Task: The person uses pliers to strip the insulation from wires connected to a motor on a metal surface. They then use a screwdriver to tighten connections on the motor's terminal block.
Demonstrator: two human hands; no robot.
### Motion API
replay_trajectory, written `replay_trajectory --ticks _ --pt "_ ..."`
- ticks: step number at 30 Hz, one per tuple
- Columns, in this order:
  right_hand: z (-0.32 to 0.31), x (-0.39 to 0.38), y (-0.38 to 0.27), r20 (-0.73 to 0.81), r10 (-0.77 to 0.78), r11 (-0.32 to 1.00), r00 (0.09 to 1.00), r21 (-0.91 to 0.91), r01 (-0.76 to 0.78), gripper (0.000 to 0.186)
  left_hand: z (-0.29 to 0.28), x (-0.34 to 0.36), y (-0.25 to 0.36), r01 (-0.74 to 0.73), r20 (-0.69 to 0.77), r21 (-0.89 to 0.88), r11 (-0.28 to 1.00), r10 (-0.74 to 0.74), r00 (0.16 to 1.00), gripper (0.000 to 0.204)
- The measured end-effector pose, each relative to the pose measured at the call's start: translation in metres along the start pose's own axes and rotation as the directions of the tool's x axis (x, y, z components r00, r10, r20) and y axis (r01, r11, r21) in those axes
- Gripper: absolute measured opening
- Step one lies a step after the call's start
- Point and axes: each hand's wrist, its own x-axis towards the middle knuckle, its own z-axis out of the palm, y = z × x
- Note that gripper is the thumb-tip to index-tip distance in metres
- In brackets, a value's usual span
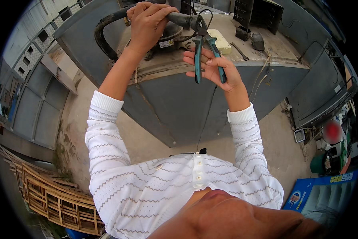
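Note:
My left hand (149,26) is wrapped round a thick dark foam-covered pipe (181,18) at the top centre. In my right hand (227,71) lies a pair of pliers (199,59) with teal and black handles. The handles stand apart, one in front of the partly spread fingers, the other by the thumb. The pliers' jaws are at the pipe's right end; whether they bite on it I cannot tell. Beneath my left hand sits a round black compressor (168,35), partly hidden by that hand and wrist.
On the worn bench top (153,65) lie a pale yellow block (220,40), a wrench (239,51), small dark boxes (257,41) and a slotted black frame (262,16). Loose cords hang over its front edge. Wooden frames (59,203) stand at lower left, a blue cabinet (306,191) at lower right.

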Motion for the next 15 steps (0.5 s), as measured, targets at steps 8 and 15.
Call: replay_trajectory --ticks 8,15 --pt "0.004 -0.026 -0.003 -0.028 -0.007 0.974 1.000 -0.227 0.001 0.068 -0.035 -0.044 0.019 0.184 -0.011 -0.050 0.982 -0.185 0.983 0.036" --pt "0.013 -0.045 0.001 -0.015 0.037 0.959 0.999 -0.280 -0.040 0.073 -0.081 -0.069 0.040 0.327 -0.013 -0.038 0.944 -0.328 0.945 0.038"
